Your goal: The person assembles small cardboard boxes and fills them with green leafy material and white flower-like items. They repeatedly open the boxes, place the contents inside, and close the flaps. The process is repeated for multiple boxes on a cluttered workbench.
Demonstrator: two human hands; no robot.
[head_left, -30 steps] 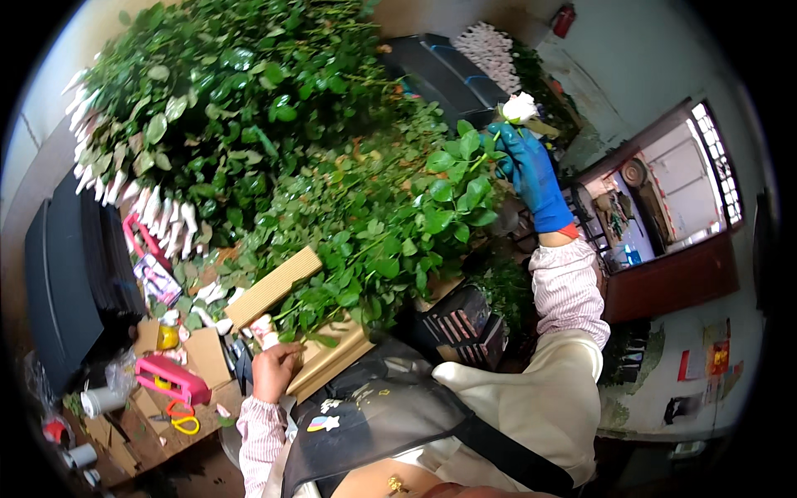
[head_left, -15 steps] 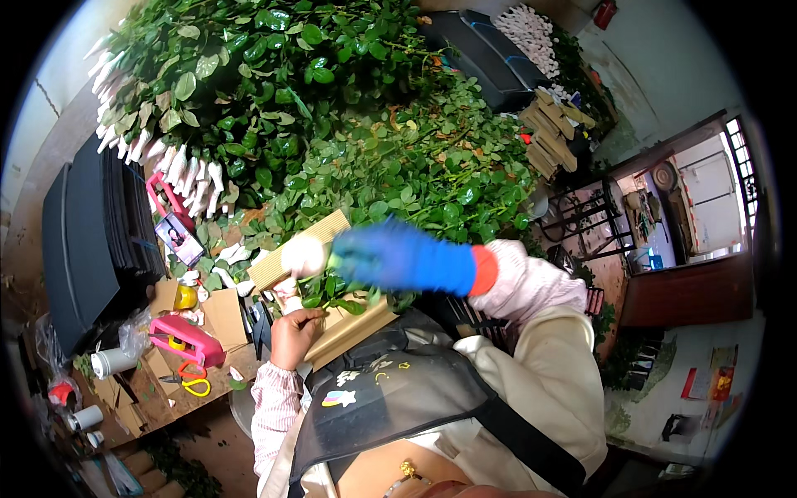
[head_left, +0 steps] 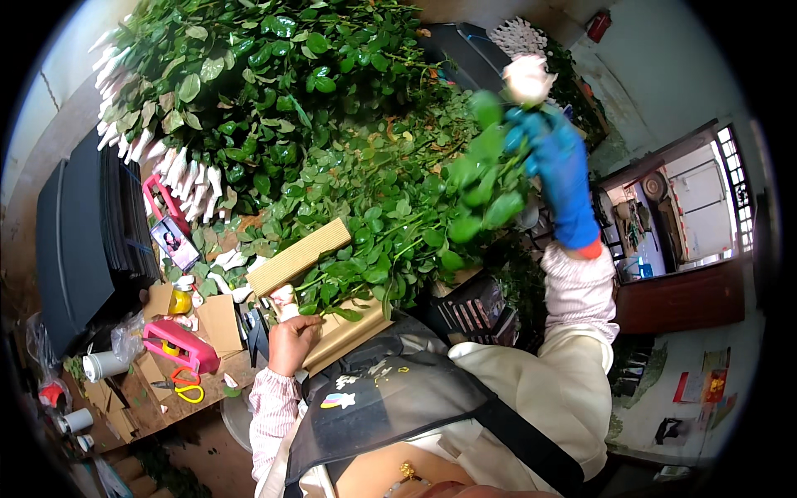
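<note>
My right hand (head_left: 558,166), in a blue glove with a red cuff, is raised at the upper right. Its fingers are closed on a rose (head_left: 529,80) with a pale pink bloom; leaves trail to the left, blurred by motion. My bare left hand (head_left: 290,344) is low in front of me, fingers closed at the near edge of a tan cardboard wrap (head_left: 344,336). Pale rose heads (head_left: 285,300) lie in the wrap beside those fingers, with leafy stems to their right. A corrugated cardboard strip (head_left: 300,256) lies over the far side of the roses.
A big heap of leafy rose stems (head_left: 274,100) fills the bench, white-sleeved heads (head_left: 187,176) at its left. Also on the left are black stacked sheets (head_left: 83,249), a phone (head_left: 174,242), a pink tape dispenser (head_left: 183,344) and scissors (head_left: 184,384). A doorway (head_left: 672,212) stands right.
My right hand has swung from beside the left hand to the upper right, carrying the rose away from the cardboard wrap. My left hand has stayed nearly in place.
</note>
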